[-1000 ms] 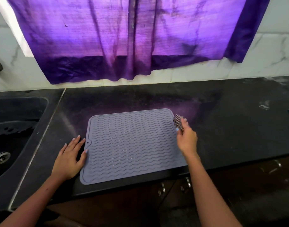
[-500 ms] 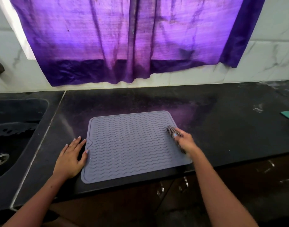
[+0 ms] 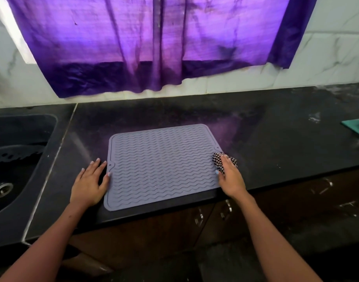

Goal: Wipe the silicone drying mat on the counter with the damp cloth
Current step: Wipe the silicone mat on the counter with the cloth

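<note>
Cloth (image 3: 225,161), a bunched black-and-white checked rag, has come down from just above the mat's far right corner and now presses on the right edge of the grey silicone drying mat (image 3: 162,165), gripped under the right hand (image 3: 231,180). The left hand (image 3: 89,184) stays flat and relaxed on the black counter (image 3: 276,143), fingertips touching the mat's left edge. Wiping looks barely begun, I'd say; the ribbed middle awaits.

One mat (image 3: 161,165), one cloth (image 3: 223,160), two hands.
</note>
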`<action>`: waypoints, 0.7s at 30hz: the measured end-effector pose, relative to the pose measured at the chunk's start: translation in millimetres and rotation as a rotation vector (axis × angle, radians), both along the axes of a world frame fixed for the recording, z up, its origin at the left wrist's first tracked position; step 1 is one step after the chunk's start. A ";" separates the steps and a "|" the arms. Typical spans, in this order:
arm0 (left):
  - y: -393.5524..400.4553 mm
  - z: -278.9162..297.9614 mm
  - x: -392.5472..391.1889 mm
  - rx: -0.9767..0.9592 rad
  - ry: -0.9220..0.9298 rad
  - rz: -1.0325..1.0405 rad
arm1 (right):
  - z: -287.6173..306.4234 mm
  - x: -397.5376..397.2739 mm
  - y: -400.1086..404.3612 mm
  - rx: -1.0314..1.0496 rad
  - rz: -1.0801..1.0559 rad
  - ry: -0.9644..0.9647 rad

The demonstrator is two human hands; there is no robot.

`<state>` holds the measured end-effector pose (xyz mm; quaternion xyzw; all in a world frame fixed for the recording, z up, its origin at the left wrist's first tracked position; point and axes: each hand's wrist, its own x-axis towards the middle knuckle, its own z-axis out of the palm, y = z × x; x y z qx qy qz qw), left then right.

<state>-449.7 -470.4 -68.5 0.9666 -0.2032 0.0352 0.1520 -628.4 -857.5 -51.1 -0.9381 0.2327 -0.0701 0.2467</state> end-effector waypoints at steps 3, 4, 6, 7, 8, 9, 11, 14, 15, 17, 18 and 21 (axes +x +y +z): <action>-0.3 0.5 1.5 -0.003 -0.006 0.007 | 12.7 6.9 -11.7 0.311 -0.055 -0.058; -0.7 0.9 1.1 -0.004 -0.005 0.009 | 21.0 10.3 -14.5 0.522 -0.136 -0.115; -0.2 1.2 -1.2 -0.008 -0.001 0.010 | 40.4 18.4 -16.8 0.958 -0.346 -0.299; -0.3 1.4 -2.1 -0.012 0.001 0.016 | 47.3 23.2 -18.0 1.057 -0.448 -0.386; 0.3 1.5 -3.4 -0.015 0.002 0.023 | 52.5 27.5 -14.2 1.042 -0.512 -0.423; 0.2 1.0 -5.0 -0.012 0.004 0.028 | 55.5 31.1 -5.1 0.931 -0.522 -0.426; 0.7 -1.5 -7.6 0.011 0.018 0.031 | 55.4 35.4 29.0 0.630 -0.402 -0.383; 1.0 -2.8 -5.6 0.023 0.028 0.033 | 26.2 34.1 80.2 0.225 -0.057 -0.181; 1.5 -3.3 -4.9 0.021 0.029 0.035 | 14.0 33.4 89.7 0.064 0.026 -0.092; 1.9 -5.0 -5.9 0.020 0.026 0.042 | -1.3 33.0 91.0 -0.148 0.089 -0.013; 1.8 -4.8 -5.9 0.017 0.020 0.047 | -1.8 34.9 87.6 -0.149 0.091 0.005; 0.1 -1.5 -4.1 -0.015 0.001 0.051 | 1.8 40.2 75.1 0.005 0.116 0.011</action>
